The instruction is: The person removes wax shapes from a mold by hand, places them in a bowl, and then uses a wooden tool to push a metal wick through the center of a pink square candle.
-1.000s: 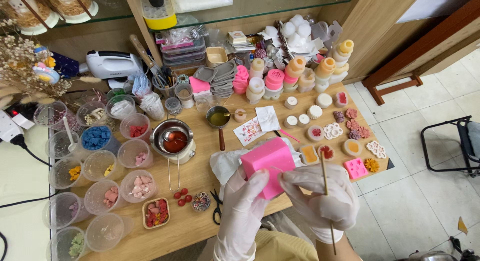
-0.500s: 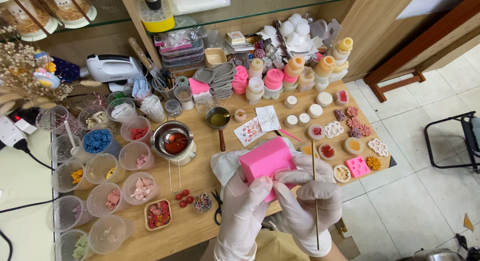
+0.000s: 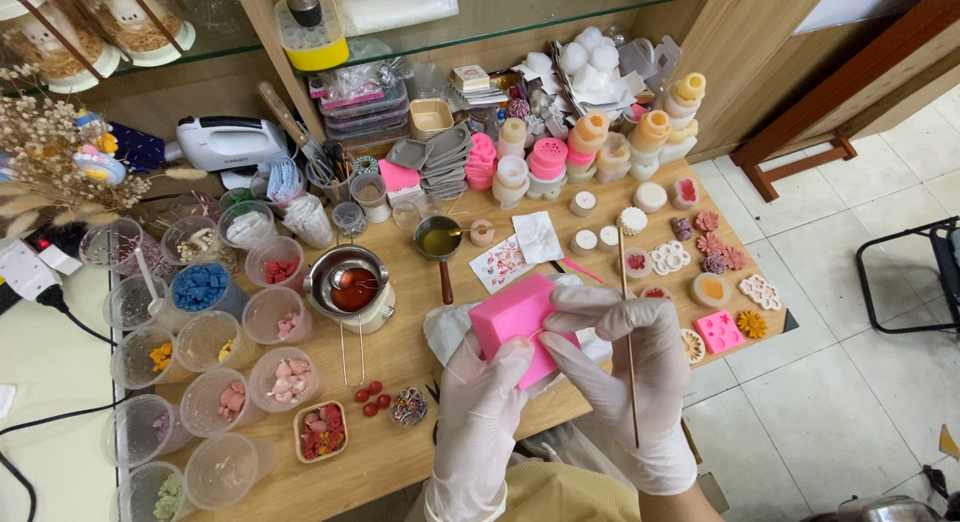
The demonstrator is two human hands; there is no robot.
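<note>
Mould: a pink silicone mould (image 3: 518, 324) was gripped above the desk (image 3: 400, 357), seemingly for flexing.
Left hand (image 3: 480, 417): pressed against its near edge.
Right hand (image 3: 625, 367): curled over it, a thin wooden stick (image 3: 627, 332) pinched alongside.

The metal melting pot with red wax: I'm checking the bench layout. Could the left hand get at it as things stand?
Probably yes: the melting pot stands uncovered just beyond the left hand, nothing between, though that hand grips the pink mould.

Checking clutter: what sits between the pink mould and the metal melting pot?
In the head view, only bare wooden table between the pink mould and the melting pot.
</note>
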